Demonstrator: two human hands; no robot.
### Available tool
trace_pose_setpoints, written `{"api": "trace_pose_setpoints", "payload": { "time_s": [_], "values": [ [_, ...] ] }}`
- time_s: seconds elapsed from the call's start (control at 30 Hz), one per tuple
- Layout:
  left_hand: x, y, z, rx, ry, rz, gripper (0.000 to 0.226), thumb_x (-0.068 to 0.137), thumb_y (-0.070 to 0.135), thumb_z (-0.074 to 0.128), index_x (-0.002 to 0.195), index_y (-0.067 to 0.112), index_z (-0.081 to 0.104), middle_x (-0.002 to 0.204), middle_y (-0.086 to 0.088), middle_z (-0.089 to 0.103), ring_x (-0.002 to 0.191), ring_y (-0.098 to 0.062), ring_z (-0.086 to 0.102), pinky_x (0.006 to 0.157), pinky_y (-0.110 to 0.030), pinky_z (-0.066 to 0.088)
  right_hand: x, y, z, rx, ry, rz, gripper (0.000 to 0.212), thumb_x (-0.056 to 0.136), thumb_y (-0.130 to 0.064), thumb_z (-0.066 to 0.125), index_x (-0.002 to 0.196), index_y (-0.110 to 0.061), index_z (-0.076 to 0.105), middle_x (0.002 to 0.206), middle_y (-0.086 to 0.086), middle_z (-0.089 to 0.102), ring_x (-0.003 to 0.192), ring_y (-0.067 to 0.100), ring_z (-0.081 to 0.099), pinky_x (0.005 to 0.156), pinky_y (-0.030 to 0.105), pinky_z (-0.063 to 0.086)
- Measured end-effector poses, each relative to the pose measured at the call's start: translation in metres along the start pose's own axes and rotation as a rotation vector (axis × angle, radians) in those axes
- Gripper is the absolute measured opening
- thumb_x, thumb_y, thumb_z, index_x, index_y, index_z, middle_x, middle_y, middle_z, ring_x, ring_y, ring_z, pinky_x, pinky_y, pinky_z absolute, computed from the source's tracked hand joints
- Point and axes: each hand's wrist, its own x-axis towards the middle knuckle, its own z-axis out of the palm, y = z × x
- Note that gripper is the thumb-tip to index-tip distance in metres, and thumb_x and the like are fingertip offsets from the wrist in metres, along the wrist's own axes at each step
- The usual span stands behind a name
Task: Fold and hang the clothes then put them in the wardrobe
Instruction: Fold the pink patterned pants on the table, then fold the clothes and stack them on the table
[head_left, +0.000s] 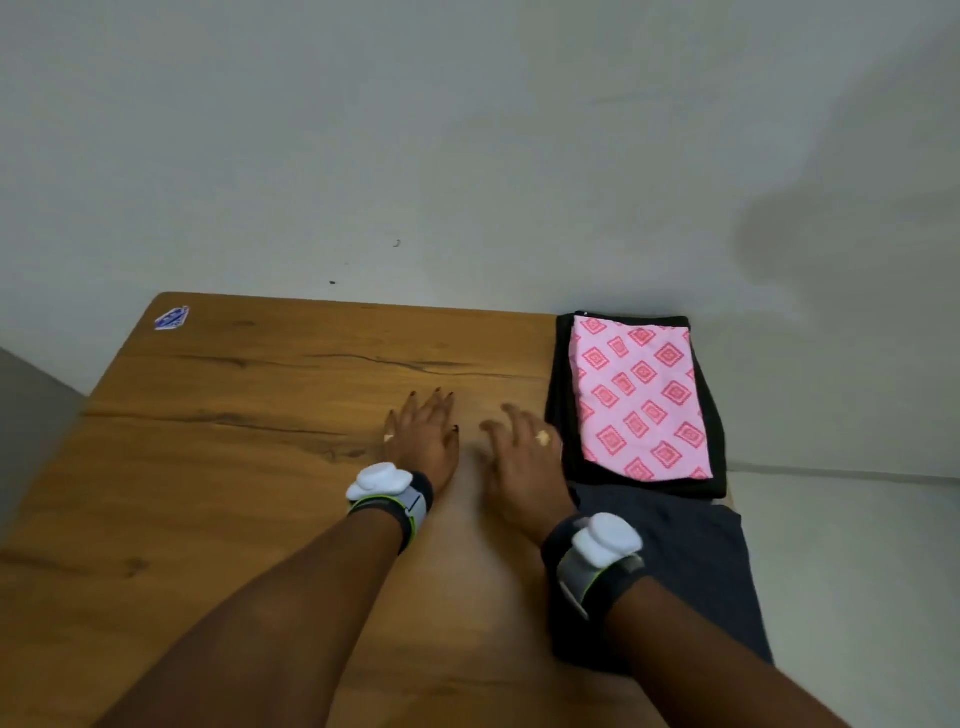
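Two bare hands are spread palms-down at a wooden table (234, 415), fingers straight, gripping nothing. The folded pile lies at three o'clock from the right hand (522, 452). It is a pink patterned cloth (641, 397) atop a black garment (561, 384), long axis running twelve to six, its near edge just beside that hand. A dark grey garment (696, 561) sits at five o'clock, partly under the right wrist. The left hand (423, 434) lies farther off, so the reach probably falls to the right.

Home room: wooden table (234, 467), folded clothes (641, 400), plain wall (415, 130).
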Motion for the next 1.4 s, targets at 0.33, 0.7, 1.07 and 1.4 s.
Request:
{"api": "trace_pose_setpoints", "payload": {
  "time_s": [0.33,0.7,1.07,1.4],
  "values": [
    [-0.122,-0.160,-0.008,0.028,0.030,-0.278,0.076,0.080,0.077,0.013,0.150,0.048,0.004,0.161,0.017,-0.004,0.149,-0.022,-0.005,0.117,-0.052,-0.001,0.001,-0.113,0.066,-0.172,-0.382,-0.051,0.060,0.090,-0.041,0.048,0.141,-0.013,0.033,0.147,0.021,0.028,0.132,0.043,0.029,0.110,0.049,0.028],
    [-0.359,-0.326,-0.009,-0.195,0.194,-0.723,0.068,0.088,0.074,0.032,0.148,0.053,0.006,0.161,0.017,-0.006,0.148,-0.023,-0.013,0.115,-0.058,-0.010,-0.090,-0.349,0.157,-0.239,-0.521,-0.612,0.059,0.090,-0.044,0.053,0.139,-0.015,0.040,0.144,0.019,0.033,0.129,0.042,0.033,0.103,0.054,0.033],
    [-0.661,-0.409,0.040,-0.410,0.293,-1.589,0.067,0.093,0.058,0.041,0.150,0.028,0.024,0.162,-0.005,0.004,0.146,-0.032,0.008,0.115,-0.047,0.016,-0.289,-0.554,0.228,-0.149,-0.813,-1.150,0.063,0.093,-0.037,0.055,0.149,-0.020,0.031,0.155,0.015,0.022,0.138,0.037,0.026,0.110,0.047,0.028],
    [-0.836,-0.487,0.029,-0.707,0.990,-2.248,0.096,0.085,0.050,0.065,0.155,0.017,0.009,0.160,-0.018,-0.009,0.139,-0.041,0.029,0.111,-0.042,0.025,-0.406,-0.633,0.261,0.015,-0.998,-1.468,0.056,0.092,-0.031,0.059,0.143,-0.021,0.040,0.151,0.009,0.033,0.137,0.032,0.033,0.111,0.042,0.028]
  ]
}}
